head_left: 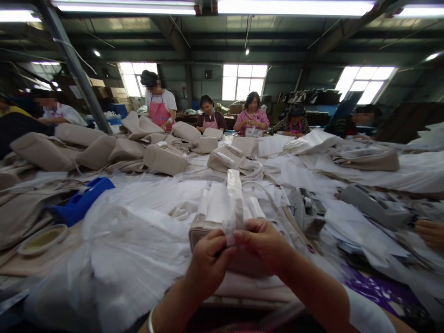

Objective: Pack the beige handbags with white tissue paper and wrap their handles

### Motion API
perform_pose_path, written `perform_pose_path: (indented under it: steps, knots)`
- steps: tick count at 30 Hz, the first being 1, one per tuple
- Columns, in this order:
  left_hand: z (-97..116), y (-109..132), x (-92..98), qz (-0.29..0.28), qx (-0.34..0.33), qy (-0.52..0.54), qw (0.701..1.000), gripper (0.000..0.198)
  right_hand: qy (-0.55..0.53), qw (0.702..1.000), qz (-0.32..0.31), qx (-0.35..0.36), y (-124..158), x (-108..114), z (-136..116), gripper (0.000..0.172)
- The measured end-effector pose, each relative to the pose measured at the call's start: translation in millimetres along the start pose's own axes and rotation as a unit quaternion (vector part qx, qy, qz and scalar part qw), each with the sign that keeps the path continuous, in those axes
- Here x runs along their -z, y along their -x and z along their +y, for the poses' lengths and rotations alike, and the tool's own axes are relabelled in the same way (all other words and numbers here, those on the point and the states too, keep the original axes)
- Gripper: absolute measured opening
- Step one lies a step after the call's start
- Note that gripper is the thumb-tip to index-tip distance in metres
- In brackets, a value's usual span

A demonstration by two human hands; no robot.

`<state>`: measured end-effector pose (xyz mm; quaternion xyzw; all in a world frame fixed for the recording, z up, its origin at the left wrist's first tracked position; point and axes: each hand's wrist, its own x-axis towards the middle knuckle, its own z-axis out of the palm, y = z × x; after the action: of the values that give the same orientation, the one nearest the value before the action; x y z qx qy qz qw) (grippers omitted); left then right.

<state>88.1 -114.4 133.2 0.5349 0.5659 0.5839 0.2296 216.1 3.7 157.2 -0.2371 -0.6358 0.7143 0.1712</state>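
Note:
A beige handbag (201, 233) stands upright right in front of me on the table, its handle wrapped in white paper (234, 194). My left hand (208, 261) is closed in a pinch on the lower end of that paper wrap. My right hand (263, 245) is closed beside it, its fingers pressing the same wrap against the bag's top edge. The two hands touch each other. White tissue stuffing (215, 203) sticks up out of the bag.
Clear plastic bags (128, 249) lie to my left, with a blue object (81, 201) and a shallow dish (43, 238) beyond. Beige handbags (166, 159) pile up farther back. Several people work at the far side. Another person's hand (432, 233) shows at the right edge.

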Motion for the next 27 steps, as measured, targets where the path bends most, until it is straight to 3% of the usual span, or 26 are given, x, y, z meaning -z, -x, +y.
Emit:
perform_pose_path:
  steps: [2, 4, 7, 9, 11, 13, 15, 16, 19, 21, 24, 27]
  knots:
    - [1.5, -3.7, 2.2, -0.026, 0.093, 0.091, 0.991, 0.022, 0.191, 0.977, 0.015, 0.095, 1.9, -2.6, 3.6, 0.031]
    - [3.7, -7.2, 0.0, -0.009, 0.155, 0.136, 0.978, 0.027, 0.385, 0.902, 0.041, 0.193, 4.0, -6.1, 10.5, 0.024]
    - [6.6, -10.1, -9.4, 0.068, 0.152, 0.097, 0.981, 0.021, 0.56, 0.78, 0.101, 0.259, 6.5, -11.5, 21.0, 0.022]
    - [7.9, -10.4, -13.7, 0.097, 0.126, 0.09, 0.983, 0.016, 0.592, 0.753, 0.11, 0.265, 8.0, -11.8, 21.9, 0.024]
    - [8.9, -10.2, -12.6, 0.1, 0.105, 0.087, 0.986, 0.015, 0.549, 0.791, 0.062, 0.264, 9.4, -8.0, 15.5, 0.022]
    - [9.8, -9.6, -7.0, 0.103, 0.084, 0.065, 0.989, 0.017, 0.419, 0.879, -0.016, 0.228, 10.0, -1.2, 5.0, 0.025]
    - [10.6, -8.1, -0.8, 0.09, 0.05, 0.032, 0.994, 0.016, 0.229, 0.962, -0.076, 0.13, 8.8, 5.0, -3.8, 0.038]
    - [10.9, -6.9, 1.3, 0.071, 0.028, 0.017, 0.997, 0.014, 0.134, 0.985, -0.091, 0.067, 7.7, 6.9, -6.1, 0.043]
    - [10.6, -1.3, 2.9, 0.003, -0.035, -0.008, 0.999, 0.011, -0.082, 0.988, -0.098, -0.087, 3.7, 5.5, -4.4, 0.045]
    - [9.0, 2.6, 2.2, -0.007, -0.053, -0.012, 0.998, 0.014, -0.157, 0.977, -0.078, -0.119, 1.8, 0.4, -1.0, 0.044]
    - [5.1, 4.4, 2.8, -0.001, -0.004, 0.014, 1.0, 0.011, -0.128, 0.988, -0.032, -0.078, 2.0, -8.1, 1.1, 0.039]
    - [0.9, -0.6, 2.8, 0.008, 0.146, 0.171, 0.974, 0.026, 0.082, 0.995, -0.009, 0.056, 4.8, -14.4, 4.5, 0.028]
